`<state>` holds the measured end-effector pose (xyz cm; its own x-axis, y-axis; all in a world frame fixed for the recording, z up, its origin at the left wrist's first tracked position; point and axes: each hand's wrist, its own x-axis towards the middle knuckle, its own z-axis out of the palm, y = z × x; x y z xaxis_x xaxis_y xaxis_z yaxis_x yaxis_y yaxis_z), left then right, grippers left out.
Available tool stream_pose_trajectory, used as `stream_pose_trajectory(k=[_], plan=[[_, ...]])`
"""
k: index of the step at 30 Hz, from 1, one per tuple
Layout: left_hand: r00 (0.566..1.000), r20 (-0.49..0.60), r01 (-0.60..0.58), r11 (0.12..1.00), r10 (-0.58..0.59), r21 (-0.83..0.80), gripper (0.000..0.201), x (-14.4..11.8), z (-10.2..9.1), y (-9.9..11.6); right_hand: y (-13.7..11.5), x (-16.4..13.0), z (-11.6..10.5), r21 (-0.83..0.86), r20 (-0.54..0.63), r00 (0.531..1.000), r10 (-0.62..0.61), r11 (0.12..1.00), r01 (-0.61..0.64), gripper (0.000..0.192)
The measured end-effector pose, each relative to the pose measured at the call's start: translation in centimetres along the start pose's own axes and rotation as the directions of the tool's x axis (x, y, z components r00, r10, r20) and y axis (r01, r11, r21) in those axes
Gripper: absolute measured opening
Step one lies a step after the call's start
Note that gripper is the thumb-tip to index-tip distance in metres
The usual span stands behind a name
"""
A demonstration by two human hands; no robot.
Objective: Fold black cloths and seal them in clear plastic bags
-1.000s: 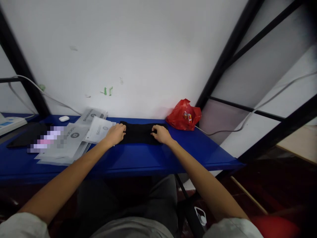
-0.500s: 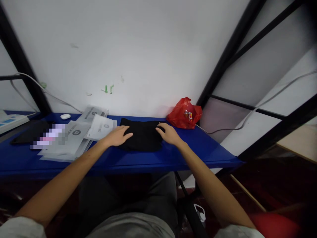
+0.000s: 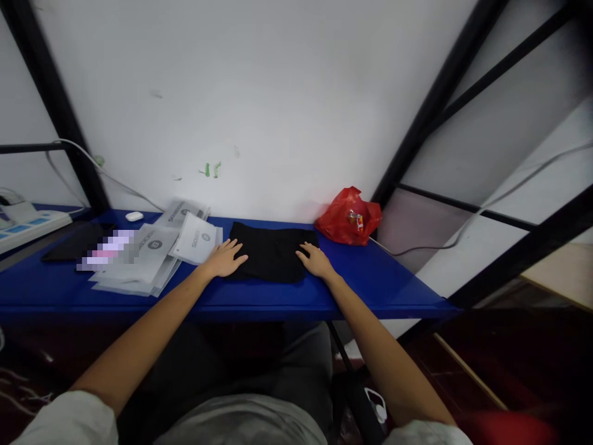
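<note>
- Now, in the head view, the black cloth (image 3: pixel 271 251) lies flat on the blue table (image 3: pixel 370 281) as a wider, squarer piece than one second ago, when it was a narrow band near the wall.
- Both hands have moved from the ends of that band to the near corners of the cloth, so I judge that a fold was just made or laid open and the hands are now smoothing it.
- The left hand (image 3: pixel 226 258) rests with its fingers spread and flat on the left edge of the cloth; it presses and does not clamp anything.
- The right hand (image 3: pixel 315 261) also lies flat with the fingers apart, touching the right near corner of the cloth, and holds nothing.
- The cloth is in the middle of the table, close to the white wall, between the paper packets (image 3: pixel 152 250) on the left and the red plastic bag (image 3: pixel 349 216) on the right.
- Counting: one black cloth, two hands, one red plastic bag, one small white thing (image 3: pixel 134 216) near the wall.
- The packets are a loose pile of several; I cannot tell the exact number because they overlap.
- One dark flat thing (image 3: pixel 74 240) lies left of the pile, and one white power strip (image 3: pixel 28 222) is at the far left edge.
</note>
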<state>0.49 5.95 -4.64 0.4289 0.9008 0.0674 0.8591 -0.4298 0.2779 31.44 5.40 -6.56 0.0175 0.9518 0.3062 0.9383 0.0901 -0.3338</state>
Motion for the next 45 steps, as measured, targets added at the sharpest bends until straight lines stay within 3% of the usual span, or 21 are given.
stream_pose_trajectory(k=[35, 38, 41, 43, 45], plan=[[0.992, -0.12, -0.044, 0.996, 0.035, -0.078, 0.056, -0.1, 0.1, -1.0, -0.3, -0.3, -0.6, 0.095, -0.125, 0.992, -0.016, 0.995, 0.028, 0.03], [0.977, -0.21, -0.045, 0.997, 0.03, -0.067, 0.051, -0.5, -0.7, -0.3, -1.4, -0.9, -1.6, 0.095, -0.228, 0.971, -0.07, 0.991, 0.094, 0.027], [0.931, -0.347, -0.121, 0.993, 0.114, 0.002, 0.043, -1.7, -1.8, 1.1, -3.5, -2.4, -2.7, 0.092, -0.363, 0.91, -0.198, 0.965, 0.247, 0.022], [0.93, -0.301, -0.208, 0.977, 0.21, 0.042, 0.04, -2.9, -2.4, 2.2, -5.1, -4.0, -3.2, 0.107, -0.318, 0.903, -0.287, 0.936, 0.335, 0.02], [0.946, -0.176, -0.262, 0.962, 0.272, 0.078, 0.038, -4.3, -2.8, 3.0, -6.3, -5.5, -3.6, 0.108, -0.17, 0.907, -0.386, 0.907, 0.406, 0.021]])
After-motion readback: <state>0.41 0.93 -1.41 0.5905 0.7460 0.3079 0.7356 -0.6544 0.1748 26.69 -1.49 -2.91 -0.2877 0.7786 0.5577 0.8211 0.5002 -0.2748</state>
